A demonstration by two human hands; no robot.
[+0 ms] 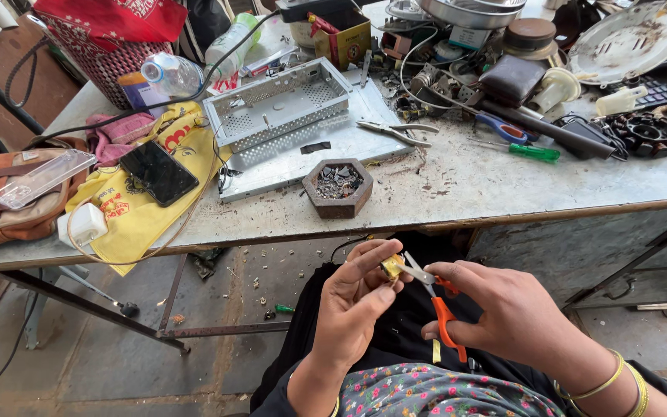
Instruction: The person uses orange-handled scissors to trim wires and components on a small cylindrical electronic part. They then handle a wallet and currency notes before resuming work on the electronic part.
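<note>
1. Spanning the upper view, a grey workbench (457, 185) is cluttered from end to end; its front edge runs above the person's lap.
2. On the bench at left: yellow cloth (137, 216) with a black phone (159, 172) on top and a white charger (82, 224) beside it.
3. At centre: perforated metal tray (279, 104) on a flat metal sheet; hexagonal wooden bowl (338, 188) of small scraps just in front.
4. To the right: pliers (395, 131) and a green-handled screwdriver (530, 152).
5. Below the bench edge: right hand (503, 309) closed around orange-handled scissors (435, 297), blades at the part.
6. Left hand (353, 297) pinches a small yellow part (392, 267) between thumb and fingertips, over the lap.
</note>
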